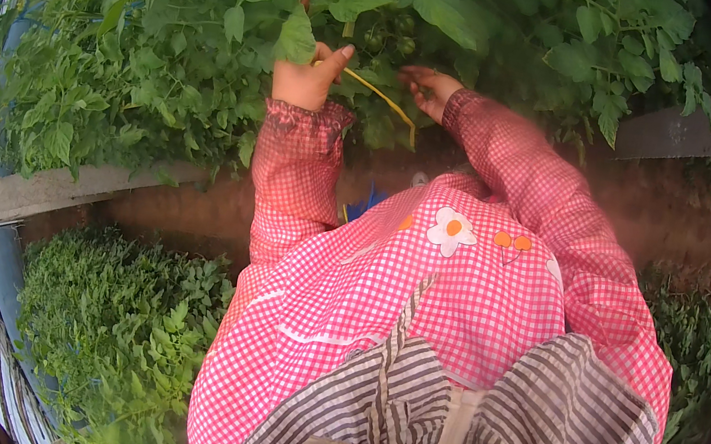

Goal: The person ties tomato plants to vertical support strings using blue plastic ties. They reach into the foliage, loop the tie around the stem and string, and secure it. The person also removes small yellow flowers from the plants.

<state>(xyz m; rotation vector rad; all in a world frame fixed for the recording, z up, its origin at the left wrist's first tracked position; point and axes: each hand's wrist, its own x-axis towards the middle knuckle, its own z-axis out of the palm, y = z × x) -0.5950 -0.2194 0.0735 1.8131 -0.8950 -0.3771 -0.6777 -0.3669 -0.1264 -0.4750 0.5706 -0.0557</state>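
Observation:
My left hand (pixel 305 81) is closed among the tomato plant's leaves, thumb raised, gripping a thin yellow strip (pixel 382 97). The strip's free end trails to the right and bends downward. A broad green leaf (pixel 296 36) covers part of those fingers. To the right, my right hand (pixel 432 94) holds nothing that I can see; its fingers are loosely bent and apart, close to the foliage. Several green tomatoes (pixel 404 45) hang between and just beyond the two hands, partly in shade.
Dense tomato foliage (pixel 122 71) fills the far side. A pale beam-like edge (pixel 50 195) runs at the left, and a grey one (pixel 677 129) at the right. Brown soil (pixel 183 220) lies between the rows. Low green plants (pixel 125 308) grow behind on the left, beside dark cables (pixel 2 345).

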